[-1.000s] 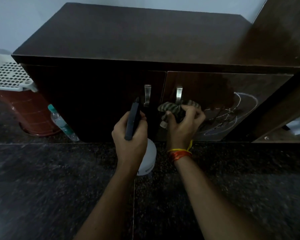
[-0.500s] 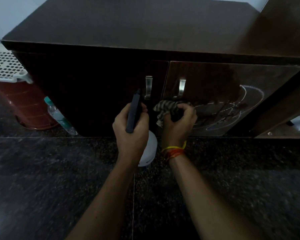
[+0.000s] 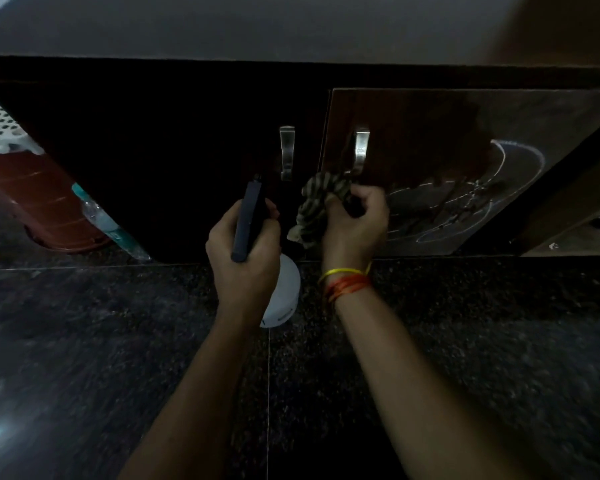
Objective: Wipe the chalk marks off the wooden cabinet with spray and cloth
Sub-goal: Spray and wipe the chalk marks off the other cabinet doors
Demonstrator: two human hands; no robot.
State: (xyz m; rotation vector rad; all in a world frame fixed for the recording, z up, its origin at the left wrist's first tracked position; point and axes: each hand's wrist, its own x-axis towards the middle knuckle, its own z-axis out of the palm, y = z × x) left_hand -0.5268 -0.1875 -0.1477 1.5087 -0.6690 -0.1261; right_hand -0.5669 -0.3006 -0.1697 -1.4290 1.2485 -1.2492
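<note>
Dark speckled stone floor [image 3: 465,375] below wooden cabinet [image 3: 153,150]. Chalk marks [image 3: 465,202] on right-hand door, right of door handle [image 3: 360,150], partly wetted, not yet wiped off. Striped cloth [image 3: 321,206] bunched in curled right hand [image 3: 355,223] just below handle. Spray bottle [image 3: 281,296] gripped by left hand [image 3: 245,258], left of handle. Step judged: wiping. Next: cloth pressed rightward across marks.

The cabinet [image 3: 413,133] is made of dark wood with a smooth, slightly glossy finish, and its handles [image 3: 360,150] are of brushed metal. The cloth [image 3: 317,206] is a soft striped fabric. The floor [image 3: 465,341] is laid with polished, speckled dark stone.
</note>
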